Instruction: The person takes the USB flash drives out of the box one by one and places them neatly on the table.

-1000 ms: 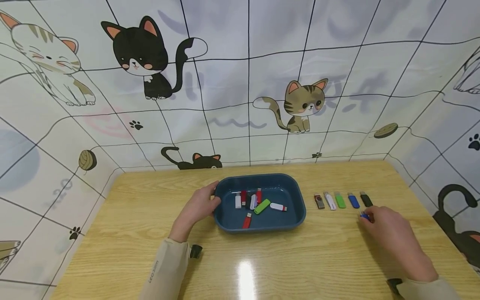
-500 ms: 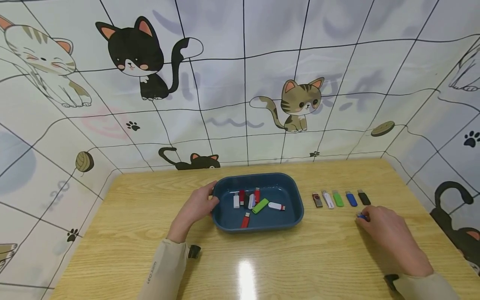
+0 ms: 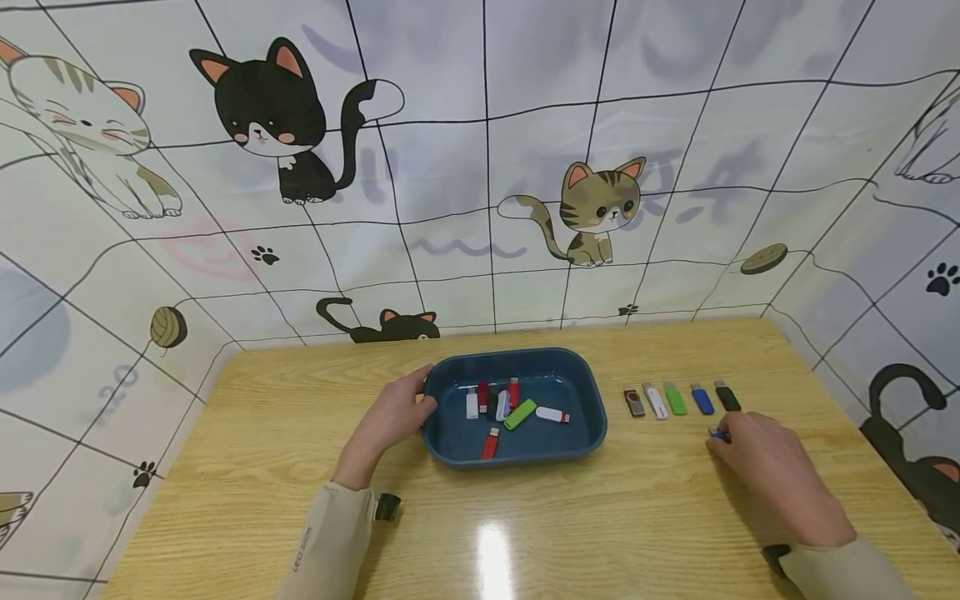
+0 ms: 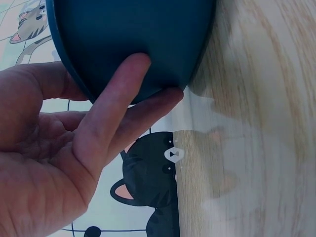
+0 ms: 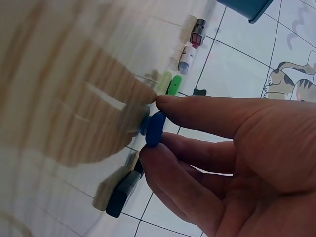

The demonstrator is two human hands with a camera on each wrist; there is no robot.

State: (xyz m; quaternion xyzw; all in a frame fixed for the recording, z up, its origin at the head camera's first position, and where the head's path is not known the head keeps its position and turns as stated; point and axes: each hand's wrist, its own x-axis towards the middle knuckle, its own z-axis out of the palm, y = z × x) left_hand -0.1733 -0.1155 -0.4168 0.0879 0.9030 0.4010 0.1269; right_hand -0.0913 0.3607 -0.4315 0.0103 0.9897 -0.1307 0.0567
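Note:
My left hand [image 3: 386, 421] holds the left end of a dark blue plastic tray [image 3: 517, 460]; in the left wrist view its fingers [image 4: 116, 103] lie against the tray's outer wall. Inside the tray are several USB sticks, among them a green one [image 3: 520, 414], a red one [image 3: 490, 444] and a white one [image 3: 552, 414]. On the right, my right hand [image 3: 772, 467] pinches a blue USB stick [image 5: 155, 128] between thumb and fingertips, low over the table. Just beyond it stands a row of USB sticks, with a black one [image 3: 727, 397] and another blue one [image 3: 702, 399] nearest.
The row continues leftward with a green stick [image 3: 676, 399], a white one [image 3: 656, 402] and a dark grey-and-red one [image 3: 633, 402]. A wooden table [image 3: 570, 525] bears everything. Cat-printed cloth [image 3: 450, 183] walls in its back and sides.
My right hand has shifted slightly left with the blue USB stick in its pinch. The left hand keeps its hold on the tray, and the view has drifted a little.

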